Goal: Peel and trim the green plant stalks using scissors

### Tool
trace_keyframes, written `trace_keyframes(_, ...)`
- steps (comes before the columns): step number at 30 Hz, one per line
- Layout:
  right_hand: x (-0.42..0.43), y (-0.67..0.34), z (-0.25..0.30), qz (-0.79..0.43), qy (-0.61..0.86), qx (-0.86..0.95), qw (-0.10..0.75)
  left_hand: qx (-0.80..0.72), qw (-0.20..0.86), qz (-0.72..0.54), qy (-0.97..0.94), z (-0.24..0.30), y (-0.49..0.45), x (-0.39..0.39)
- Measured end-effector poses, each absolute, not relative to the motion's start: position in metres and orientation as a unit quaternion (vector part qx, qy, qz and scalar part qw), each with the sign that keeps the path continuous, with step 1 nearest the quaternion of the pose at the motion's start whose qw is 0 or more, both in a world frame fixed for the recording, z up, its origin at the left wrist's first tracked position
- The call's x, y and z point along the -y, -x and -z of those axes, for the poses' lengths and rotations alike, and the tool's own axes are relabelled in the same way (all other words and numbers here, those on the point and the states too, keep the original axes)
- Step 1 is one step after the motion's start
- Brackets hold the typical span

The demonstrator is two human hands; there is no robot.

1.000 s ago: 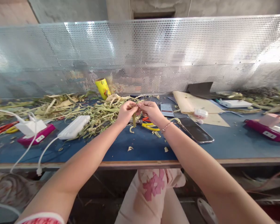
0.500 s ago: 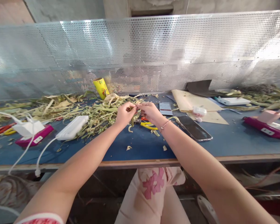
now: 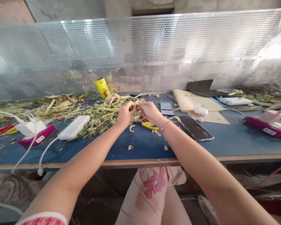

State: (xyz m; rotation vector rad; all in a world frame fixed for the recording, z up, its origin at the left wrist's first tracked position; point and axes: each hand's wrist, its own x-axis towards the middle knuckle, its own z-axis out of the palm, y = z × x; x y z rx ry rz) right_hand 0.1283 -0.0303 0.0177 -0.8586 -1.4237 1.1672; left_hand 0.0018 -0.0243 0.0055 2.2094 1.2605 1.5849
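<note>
My left hand (image 3: pixel 126 113) and my right hand (image 3: pixel 150 111) meet over the blue table, fingertips touching. Both are closed in a pinch around a small, pale piece of dried plant (image 3: pixel 137 102), mostly hidden by the fingers. Behind and left of my left hand spreads a heap of dried green plant stems (image 3: pixel 100 114). Under my right hand lie pliers with yellow and red handles (image 3: pixel 150 126), partly covered by the hand. Small plant scraps (image 3: pixel 130 147) are scattered nearer the table's front edge.
A phone (image 3: pixel 195 128) lies right of my right wrist. White power bank (image 3: pixel 74 127), magenta power strips (image 3: pixel 36 137) and cables are at the left, another strip (image 3: pixel 268 126) at the right. A yellow tube (image 3: pixel 102 88) stands before the perforated metal screen (image 3: pixel 150 47).
My hands stay together in nearly the same place. The fingers have shifted slightly, and a pale bit shows more between them. The whole view has moved a little.
</note>
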Motion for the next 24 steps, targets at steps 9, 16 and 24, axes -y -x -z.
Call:
trace_keyframes(9, 0.027, -0.133, -0.017, -0.498, 0.389, 0.557, 0.539, -0.416, 0.111, -0.543, -0.721, -0.001, -0.002, 0.019)
trace_keyframes(16, 0.02, -0.144, -0.018, -0.281, 0.456, 0.653, 0.535, -0.399, 0.31, -0.582, -0.637, -0.007, -0.006, 0.022)
trace_keyframes(24, 0.021, -0.151, -0.022, -0.281, 0.455, 0.678, 0.505, -0.39, 0.436, -0.603, -0.542, -0.009, -0.006, 0.016)
